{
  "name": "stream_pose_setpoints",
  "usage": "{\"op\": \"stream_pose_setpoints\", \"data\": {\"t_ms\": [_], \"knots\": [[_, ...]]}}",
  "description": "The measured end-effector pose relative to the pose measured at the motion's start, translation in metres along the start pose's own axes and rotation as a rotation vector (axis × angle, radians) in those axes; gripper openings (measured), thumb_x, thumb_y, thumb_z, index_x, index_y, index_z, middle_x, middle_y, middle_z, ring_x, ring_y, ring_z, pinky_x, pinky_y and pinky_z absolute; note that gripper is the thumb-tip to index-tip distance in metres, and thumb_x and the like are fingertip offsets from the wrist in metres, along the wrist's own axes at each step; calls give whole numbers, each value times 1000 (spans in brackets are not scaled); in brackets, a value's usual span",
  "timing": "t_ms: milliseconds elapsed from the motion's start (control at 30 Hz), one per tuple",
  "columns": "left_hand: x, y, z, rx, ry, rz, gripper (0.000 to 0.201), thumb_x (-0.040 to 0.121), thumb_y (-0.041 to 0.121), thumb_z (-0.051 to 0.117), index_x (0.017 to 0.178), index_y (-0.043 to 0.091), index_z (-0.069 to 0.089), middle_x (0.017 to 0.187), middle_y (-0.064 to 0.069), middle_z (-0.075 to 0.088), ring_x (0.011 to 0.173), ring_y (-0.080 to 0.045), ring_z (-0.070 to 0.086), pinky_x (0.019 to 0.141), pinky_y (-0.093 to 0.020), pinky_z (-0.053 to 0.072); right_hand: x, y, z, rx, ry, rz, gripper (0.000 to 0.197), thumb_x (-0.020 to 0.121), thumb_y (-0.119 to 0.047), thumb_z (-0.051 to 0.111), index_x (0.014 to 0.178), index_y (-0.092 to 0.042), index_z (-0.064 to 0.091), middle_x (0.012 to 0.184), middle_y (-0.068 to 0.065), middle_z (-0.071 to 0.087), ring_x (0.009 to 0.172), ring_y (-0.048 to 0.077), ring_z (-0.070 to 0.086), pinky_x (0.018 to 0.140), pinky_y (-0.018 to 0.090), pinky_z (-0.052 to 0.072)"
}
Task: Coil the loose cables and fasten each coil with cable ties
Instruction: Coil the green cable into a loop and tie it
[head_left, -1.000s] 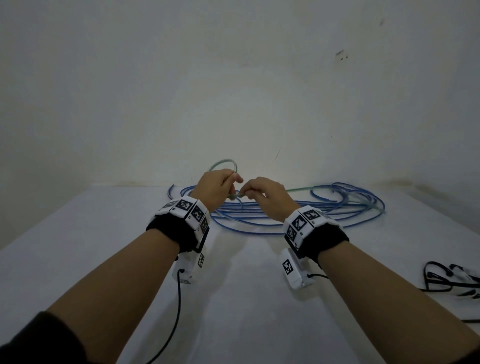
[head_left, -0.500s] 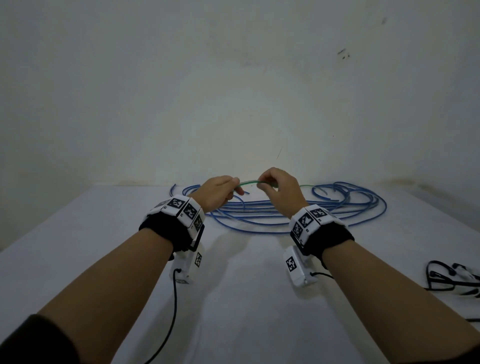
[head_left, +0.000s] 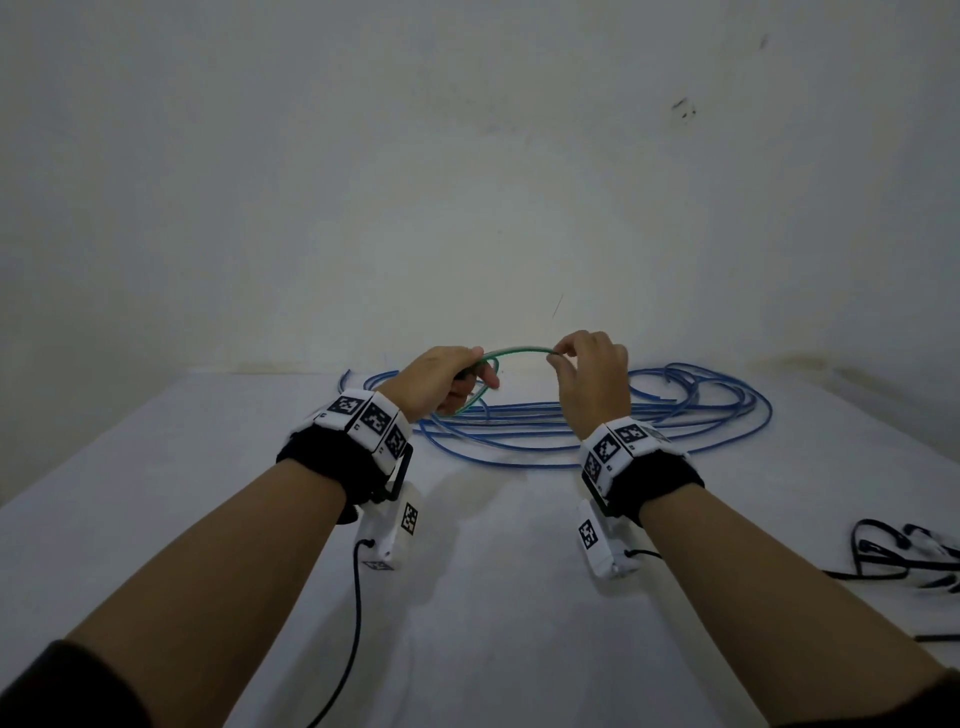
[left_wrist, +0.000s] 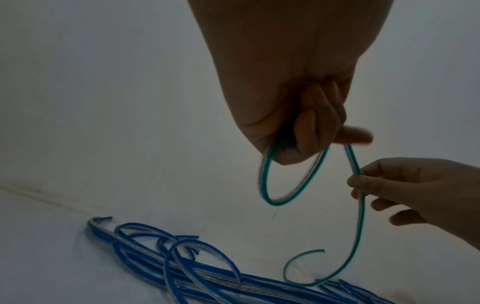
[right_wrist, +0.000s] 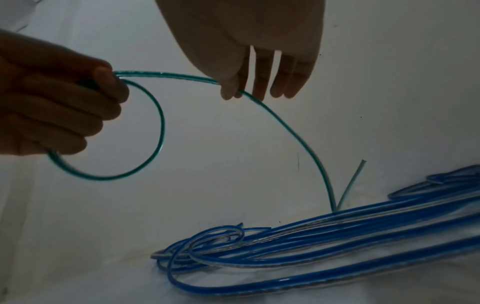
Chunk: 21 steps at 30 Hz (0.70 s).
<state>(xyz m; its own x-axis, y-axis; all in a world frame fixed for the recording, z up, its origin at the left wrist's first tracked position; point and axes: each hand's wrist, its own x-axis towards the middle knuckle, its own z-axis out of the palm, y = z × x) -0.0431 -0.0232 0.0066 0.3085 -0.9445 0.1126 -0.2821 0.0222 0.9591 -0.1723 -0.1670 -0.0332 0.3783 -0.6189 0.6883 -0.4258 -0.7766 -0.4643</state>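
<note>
A thin green cable (head_left: 519, 352) arches between my two hands above the table. My left hand (head_left: 441, 382) grips a small round loop of the green cable (right_wrist: 145, 127) in curled fingers. My right hand (head_left: 587, 379) pinches the same cable (left_wrist: 357, 174) between thumb and forefinger, its other fingers hanging straight. From that pinch the green cable (right_wrist: 298, 144) drops to the table, its cut end (left_wrist: 318, 251) lying free. A pile of loose blue cables (head_left: 649, 415) lies beneath and behind both hands.
The white table (head_left: 493, 597) ends at a pale wall (head_left: 467, 182) just behind the blue cables. Black cable ties (head_left: 904, 556) lie at the right edge. Thin black wires run from both wrist cameras along the table.
Both hands have risen and moved apart. The right hand has slid along the green cable, and a stretch of it now arches between the hands; the left hand keeps its loop.
</note>
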Motion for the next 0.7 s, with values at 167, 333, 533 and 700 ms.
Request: {"op": "stream_pose_setpoints", "data": {"t_ms": [167,333,533,700], "knots": [[-3,-1,1,15,19,14,36,101,15,29,77,6,53,42,11,29,35,-4,22,36,-15,22,2,0,-4,108,69,101,12,92,-10,54,99,-1,58,105,16,55,78,16,43,68,22,30],[-8,4,1,-11,-39,57,36,102,19,27,69,10,39,42,11,31,39,-7,24,43,-19,22,4,-2,-2,185,73,156,16,95,-14,49,102,-1,55,98,15,58,81,21,50,66,24,33],[-10,13,-6,-165,-12,64,38,102,24,25,66,16,35,46,8,30,40,-7,22,41,-17,23,6,2,4,336,34,207,10,89,3,51,96,-2,57,96,15,62,88,31,60,74,34,49],[-12,12,-8,-201,-22,20,40,102,27,26,65,15,37,45,8,30,39,-6,22,40,-16,20,10,3,4,298,108,224,15,93,-1,44,96,-9,56,94,13,59,80,28,58,69,40,51]]}}
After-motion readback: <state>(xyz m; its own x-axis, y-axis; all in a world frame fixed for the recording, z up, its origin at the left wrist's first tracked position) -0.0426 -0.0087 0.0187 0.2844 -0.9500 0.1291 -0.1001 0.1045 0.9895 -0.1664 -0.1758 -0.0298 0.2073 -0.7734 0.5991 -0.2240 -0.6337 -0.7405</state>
